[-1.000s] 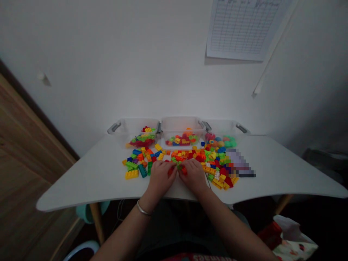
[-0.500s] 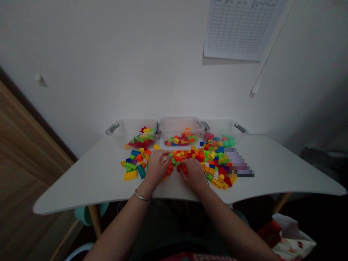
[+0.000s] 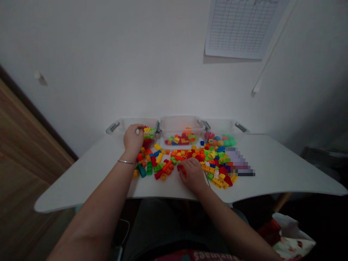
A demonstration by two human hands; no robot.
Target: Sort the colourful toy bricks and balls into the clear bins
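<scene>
My left hand (image 3: pixel 133 139) is curled at the near rim of a clear plastic bin (image 3: pixel 137 125), just above its mixed bricks, and whatever it may hold is hidden. A thin metal bangle (image 3: pixel 125 162) circles that wrist. My right hand (image 3: pixel 193 175) rests on the table among loose toy bricks (image 3: pixel 165 168), its fingers closed over a red brick (image 3: pixel 181 169). Most of that brick is hidden under the fingers.
Two more clear bins stand beside the first: the middle one (image 3: pixel 181 127) holds bricks, the right one (image 3: pixel 220 128) rounded coloured pieces. All sit at the far edge of the white table (image 3: pixel 274 177). A pixelated patch (image 3: pixel 237 161) lies to the right of the bricks.
My left hand has moved forward from the loose bricks to the left bin. My right hand has stayed near the red bricks, and the view has barely moved.
</scene>
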